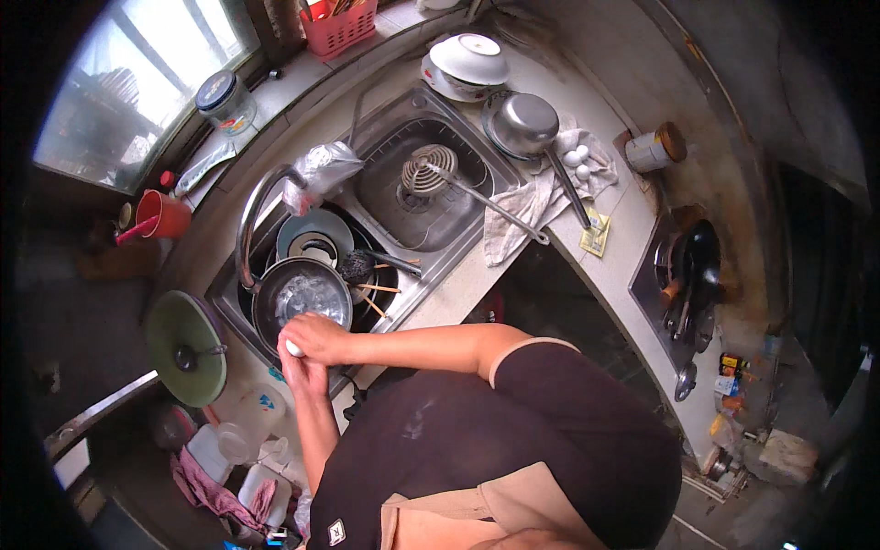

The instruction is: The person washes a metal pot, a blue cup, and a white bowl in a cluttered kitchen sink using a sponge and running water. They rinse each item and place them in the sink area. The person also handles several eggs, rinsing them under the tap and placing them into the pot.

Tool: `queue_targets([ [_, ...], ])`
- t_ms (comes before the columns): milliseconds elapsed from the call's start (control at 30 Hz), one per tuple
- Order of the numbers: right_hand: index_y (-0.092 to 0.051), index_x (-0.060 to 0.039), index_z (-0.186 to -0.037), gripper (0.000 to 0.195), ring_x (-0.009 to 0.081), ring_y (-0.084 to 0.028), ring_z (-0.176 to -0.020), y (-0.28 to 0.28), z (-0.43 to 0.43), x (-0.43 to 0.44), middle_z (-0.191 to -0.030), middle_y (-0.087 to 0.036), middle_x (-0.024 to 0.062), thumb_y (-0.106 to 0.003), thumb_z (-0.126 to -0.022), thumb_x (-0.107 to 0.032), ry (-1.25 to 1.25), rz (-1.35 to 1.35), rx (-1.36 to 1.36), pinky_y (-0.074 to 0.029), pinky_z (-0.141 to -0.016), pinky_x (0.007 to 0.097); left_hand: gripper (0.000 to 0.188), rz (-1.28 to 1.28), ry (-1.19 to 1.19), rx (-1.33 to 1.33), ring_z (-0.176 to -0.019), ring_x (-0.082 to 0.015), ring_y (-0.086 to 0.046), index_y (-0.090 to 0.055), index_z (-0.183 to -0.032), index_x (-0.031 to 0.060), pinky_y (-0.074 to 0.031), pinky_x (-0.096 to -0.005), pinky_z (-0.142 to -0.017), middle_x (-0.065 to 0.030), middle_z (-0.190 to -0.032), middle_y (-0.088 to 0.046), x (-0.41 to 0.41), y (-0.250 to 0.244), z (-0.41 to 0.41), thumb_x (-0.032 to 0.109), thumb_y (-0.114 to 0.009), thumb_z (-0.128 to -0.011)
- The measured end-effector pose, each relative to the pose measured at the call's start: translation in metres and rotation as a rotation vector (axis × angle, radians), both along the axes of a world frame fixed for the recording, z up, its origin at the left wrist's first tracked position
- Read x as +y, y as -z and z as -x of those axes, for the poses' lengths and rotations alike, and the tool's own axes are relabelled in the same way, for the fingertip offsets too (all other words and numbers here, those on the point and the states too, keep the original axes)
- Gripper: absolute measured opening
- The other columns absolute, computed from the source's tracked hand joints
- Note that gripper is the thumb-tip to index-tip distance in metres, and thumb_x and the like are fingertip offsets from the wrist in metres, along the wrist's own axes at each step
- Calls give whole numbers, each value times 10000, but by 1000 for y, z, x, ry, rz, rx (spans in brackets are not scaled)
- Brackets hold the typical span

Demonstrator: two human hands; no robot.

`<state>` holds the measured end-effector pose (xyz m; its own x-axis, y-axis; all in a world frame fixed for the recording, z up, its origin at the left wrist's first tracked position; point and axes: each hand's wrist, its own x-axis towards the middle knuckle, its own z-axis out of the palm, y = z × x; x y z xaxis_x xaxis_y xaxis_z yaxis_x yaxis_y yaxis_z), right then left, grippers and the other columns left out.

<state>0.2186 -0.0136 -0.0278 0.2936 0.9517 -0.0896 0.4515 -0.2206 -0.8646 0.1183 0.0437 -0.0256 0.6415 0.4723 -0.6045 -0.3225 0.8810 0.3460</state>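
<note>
My left hand [295, 366] and my right hand [321, 337] meet over the near edge of a dark frying pan [342, 292]. Between them shows the white, rounded end of what looks like an egg [294, 348], with fingers of both hands around it. The pan lies in the left sink basin under a curved metal faucet [246, 237], with water in it. Beside it are a black scrubber [357, 266], chopsticks [379, 288] and a grey-blue plate [292, 230].
The right basin [440, 237] holds a spiral-headed metal tool [430, 170]. Behind it stand white bowls [471, 58]. A saucepan [533, 120] and several white eggs [582, 172] rest near a cloth [509, 216]. A green lid [180, 330] stands left; a stove [653, 275] is right.
</note>
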Motion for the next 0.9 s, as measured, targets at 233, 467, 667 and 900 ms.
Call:
queue_targets([
  [233,-598,-93,-1070,332,327,-487,-1106,-25,14,-3,-1141,-559,126,-508,-896,-361,86,-103,144,-373,-942,451,337,-31,27,83,-1092,-239,-563,-539,-1139,79,-462,-400,-966,-98,-1158,-583,12,12,21,353,-410,-991],
  [467,-589,-9,-959,298,355,-582,-902,36,22,19,-974,-603,211,-436,-949,-265,192,-90,301,-463,-786,418,315,-150,-31,190,-928,-185,-608,-585,-1077,127,-506,-354,-831,-31,-1018,-623,-8,-29,10,401,-553,-924],
  [667,-485,-41,-1242,389,240,-557,-1037,-17,48,8,-1095,-586,149,-501,-951,-299,164,-186,304,-423,-911,318,445,-62,-186,235,-826,-194,-627,-574,-1046,69,-519,-344,-719,-64,-947,-629,-2,-2,23,486,-453,-945],
  [900,-609,-51,-995,355,145,-560,-747,-1,29,14,-858,-601,63,-372,-1000,-315,312,134,788,-457,-665,281,340,-128,-72,206,-922,-150,-616,-556,-1146,163,-519,-319,-733,-19,-1038,-621,-21,-12,18,435,-466,-964],
])
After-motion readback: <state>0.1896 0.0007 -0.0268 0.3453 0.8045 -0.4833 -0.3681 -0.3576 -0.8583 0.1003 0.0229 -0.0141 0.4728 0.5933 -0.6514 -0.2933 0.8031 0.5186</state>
